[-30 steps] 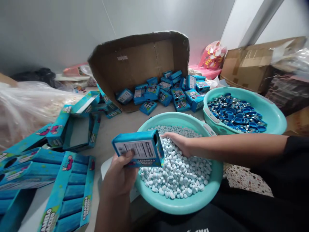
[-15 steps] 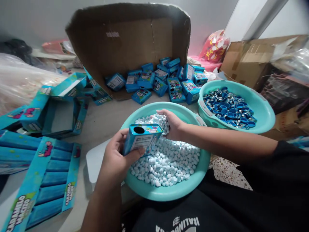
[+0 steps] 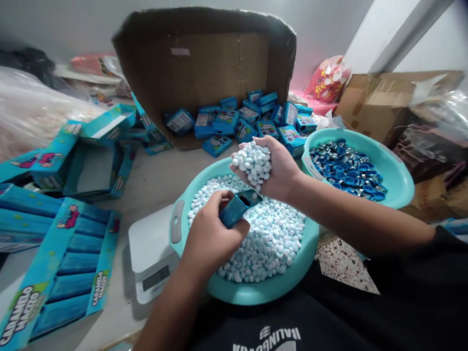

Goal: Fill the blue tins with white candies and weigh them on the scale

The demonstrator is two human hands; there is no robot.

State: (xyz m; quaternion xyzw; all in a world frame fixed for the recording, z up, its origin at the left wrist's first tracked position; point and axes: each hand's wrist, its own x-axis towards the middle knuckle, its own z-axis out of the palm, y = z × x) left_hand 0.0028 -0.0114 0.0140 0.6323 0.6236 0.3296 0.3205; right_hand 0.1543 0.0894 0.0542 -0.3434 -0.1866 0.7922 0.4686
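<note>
The left hand (image 3: 212,234) is clamped round a small blue box (image 3: 239,207), tilted with its open mouth upward, over the teal basin (image 3: 256,292). Just above it the right hand (image 3: 274,168) is cupped, fingers curled about a handful of candies (image 3: 254,163). I'd judge the pour goes best with the palm's edge close over the mouth and the box above the basin, so strays drop onto the heap (image 3: 266,243). The box is glossy blue card, mostly hidden by fingers. A white scale (image 3: 149,253) touches the basin on the table (image 3: 157,175).
</note>
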